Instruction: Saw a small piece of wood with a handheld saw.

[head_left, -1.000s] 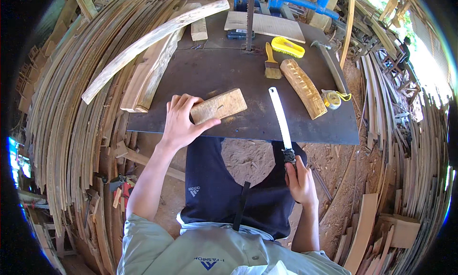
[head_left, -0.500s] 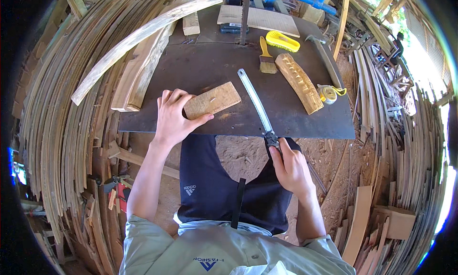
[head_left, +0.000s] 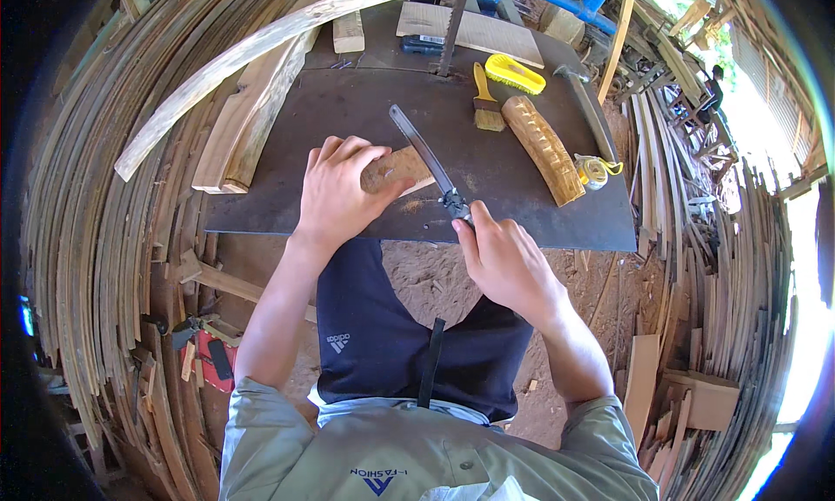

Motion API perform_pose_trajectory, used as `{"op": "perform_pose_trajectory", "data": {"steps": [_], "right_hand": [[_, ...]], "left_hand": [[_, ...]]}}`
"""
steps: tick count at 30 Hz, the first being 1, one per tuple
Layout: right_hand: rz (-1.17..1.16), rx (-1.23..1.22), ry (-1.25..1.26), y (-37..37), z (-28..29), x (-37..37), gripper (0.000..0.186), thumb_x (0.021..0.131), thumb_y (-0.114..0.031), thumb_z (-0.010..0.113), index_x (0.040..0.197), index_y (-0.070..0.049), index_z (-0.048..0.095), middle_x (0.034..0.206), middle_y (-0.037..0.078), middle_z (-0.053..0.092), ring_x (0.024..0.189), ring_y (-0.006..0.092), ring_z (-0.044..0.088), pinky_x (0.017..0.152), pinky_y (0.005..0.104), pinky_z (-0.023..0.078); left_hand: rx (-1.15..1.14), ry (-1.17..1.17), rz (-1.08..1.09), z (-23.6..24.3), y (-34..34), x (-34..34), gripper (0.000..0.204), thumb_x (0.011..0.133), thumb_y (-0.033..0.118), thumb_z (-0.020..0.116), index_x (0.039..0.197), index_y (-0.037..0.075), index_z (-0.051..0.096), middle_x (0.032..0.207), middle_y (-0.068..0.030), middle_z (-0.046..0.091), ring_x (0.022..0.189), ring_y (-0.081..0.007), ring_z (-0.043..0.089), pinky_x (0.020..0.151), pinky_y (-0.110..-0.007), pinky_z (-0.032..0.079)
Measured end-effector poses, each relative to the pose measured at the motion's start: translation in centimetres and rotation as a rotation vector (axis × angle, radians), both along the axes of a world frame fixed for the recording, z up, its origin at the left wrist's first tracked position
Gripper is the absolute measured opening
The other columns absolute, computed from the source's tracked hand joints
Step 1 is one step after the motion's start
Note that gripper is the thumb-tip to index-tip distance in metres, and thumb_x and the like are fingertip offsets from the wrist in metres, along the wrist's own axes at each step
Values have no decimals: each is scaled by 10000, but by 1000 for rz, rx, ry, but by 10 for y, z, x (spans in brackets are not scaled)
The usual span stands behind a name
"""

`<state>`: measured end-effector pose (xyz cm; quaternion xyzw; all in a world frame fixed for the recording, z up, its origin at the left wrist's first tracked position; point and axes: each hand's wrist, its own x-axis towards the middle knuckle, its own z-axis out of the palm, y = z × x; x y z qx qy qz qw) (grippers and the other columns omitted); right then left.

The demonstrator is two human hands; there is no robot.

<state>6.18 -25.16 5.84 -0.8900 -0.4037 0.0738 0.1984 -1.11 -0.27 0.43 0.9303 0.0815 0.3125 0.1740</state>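
Note:
My left hand [head_left: 341, 188] is closed around a small rectangular wood block [head_left: 402, 167] on the dark tabletop, fingers over its far side and thumb on the near side. Closed on the handle of a hand saw [head_left: 424, 153], my right hand [head_left: 507, 256] is at the table's near edge. The saw's narrow metal blade slants up and to the left, lying across the block's right end. Whether the teeth touch the wood, I cannot tell. A little pale sawdust shows on the table beside the block.
On the dark table [head_left: 348, 110] an upright saw blade [head_left: 454, 31] rises at the back. A yellow brush [head_left: 515, 73], a paintbrush [head_left: 485, 101], a notched wood piece [head_left: 544, 149], a tape measure [head_left: 594, 172] and a hammer [head_left: 587, 110] lie right. Long boards [head_left: 252, 118] rest at left.
The saw has moved left and up, from beside the block to across its right end. My left hand has shifted right and covers more of the block.

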Motion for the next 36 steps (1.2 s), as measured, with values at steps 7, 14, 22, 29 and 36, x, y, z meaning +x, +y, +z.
{"op": "perform_pose_trajectory", "data": {"steps": [7, 14, 22, 29, 36], "right_hand": [[29, -87, -64, 11, 1, -3, 292, 1123, -262, 589, 1029, 11, 545, 684, 276, 663, 681, 493, 690, 647, 592, 548], [33, -139, -98, 15, 2, -7, 281, 1123, -249, 583, 1039, 16, 543, 628, 254, 646, 608, 479, 679, 579, 585, 538], [40, -198, -149, 18, 5, -13, 294, 1131, -259, 563, 1070, 29, 570, 598, 242, 640, 572, 465, 683, 541, 564, 550], [32, -233, -175, 20, 2, -18, 297, 1139, -256, 550, 1058, 29, 575, 580, 214, 636, 549, 438, 685, 517, 536, 551], [37, -249, -252, 18, -1, -19, 276, 1143, -253, 535, 1057, 6, 579, 560, 169, 656, 525, 373, 713, 462, 470, 561]], "left_hand": [[-40, -50, -3, -16, -3, 5, 507, 845, 385, 900, 1244, 92, 791, 1177, -71, 720, 1105, -309, 657, 1033, -441, 501], [-53, -117, 9, -26, -5, 7, 523, 830, 407, 906, 1240, 102, 796, 1163, -57, 722, 1118, -304, 629, 988, -438, 495], [-72, -113, 7, -25, -6, 6, 489, 843, 344, 906, 1245, 92, 789, 1183, -83, 722, 1118, -327, 628, 1033, -451, 489], [-81, -95, 5, -24, -7, 5, 485, 850, 357, 904, 1244, 98, 788, 1178, -79, 720, 1109, -327, 625, 1024, -454, 484], [-72, -92, 14, -27, -6, 5, 485, 861, 393, 893, 1242, 113, 787, 1174, -67, 715, 1103, -319, 621, 1000, -452, 483]]}}
